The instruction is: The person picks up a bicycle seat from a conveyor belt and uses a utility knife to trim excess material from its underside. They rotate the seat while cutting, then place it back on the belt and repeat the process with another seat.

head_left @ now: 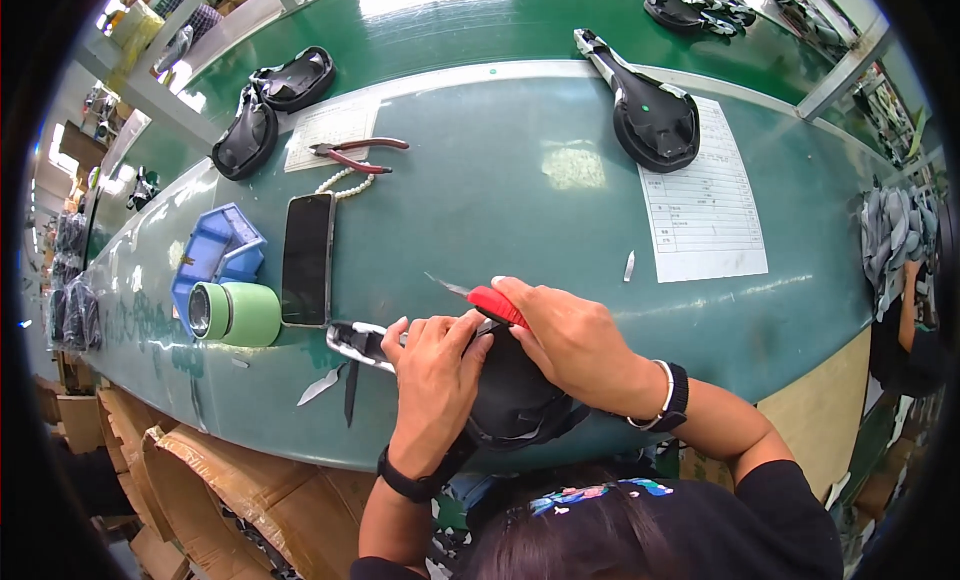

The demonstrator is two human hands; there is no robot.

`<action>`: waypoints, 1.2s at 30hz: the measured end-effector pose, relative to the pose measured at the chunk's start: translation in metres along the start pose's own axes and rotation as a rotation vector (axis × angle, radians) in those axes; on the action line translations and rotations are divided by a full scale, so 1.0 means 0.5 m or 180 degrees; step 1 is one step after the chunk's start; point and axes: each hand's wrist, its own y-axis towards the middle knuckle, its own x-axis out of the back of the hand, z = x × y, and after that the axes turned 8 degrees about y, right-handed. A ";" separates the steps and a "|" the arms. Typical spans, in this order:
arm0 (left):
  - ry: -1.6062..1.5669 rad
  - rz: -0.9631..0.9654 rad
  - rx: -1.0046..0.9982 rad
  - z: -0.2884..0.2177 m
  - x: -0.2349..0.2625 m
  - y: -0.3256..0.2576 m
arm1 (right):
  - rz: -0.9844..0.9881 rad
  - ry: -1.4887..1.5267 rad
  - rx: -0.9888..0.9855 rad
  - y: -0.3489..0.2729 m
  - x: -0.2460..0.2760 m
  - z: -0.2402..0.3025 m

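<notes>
Black shirt [745, 530] nearest, beyond it a bicycle saddle [515, 390] at the near edge of the bench [450, 210]; fingers of the left hand [436, 375] bunch over its nose, the right hand's [580, 342] pinching a red-handled knife [493, 306].

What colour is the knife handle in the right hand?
The knife handle: red and black, clearest in head view.

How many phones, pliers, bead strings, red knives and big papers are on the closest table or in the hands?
Phone: 1
Red-handled pliers: 1
Bead string: 1
Red-handled knife: 1
Big paper sheets: 2
Total: 6
</notes>
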 end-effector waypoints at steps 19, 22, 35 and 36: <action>0.0481 0.0213 -0.0477 -0.102 0.032 0.035 | 0.0425 0.1921 -0.1605 -0.001 0.077 -0.017; 0.0704 0.0251 -0.0739 -0.096 0.008 0.052 | 0.0540 0.1796 -0.1221 -0.009 0.081 -0.046; 0.0091 -0.0041 -0.0348 -0.093 -0.035 0.041 | 0.1199 -0.0167 -0.0034 -0.073 0.216 -0.106; 0.0090 -0.0021 -0.0339 -0.093 -0.032 0.041 | 0.1117 -0.0267 0.0165 -0.073 0.208 -0.113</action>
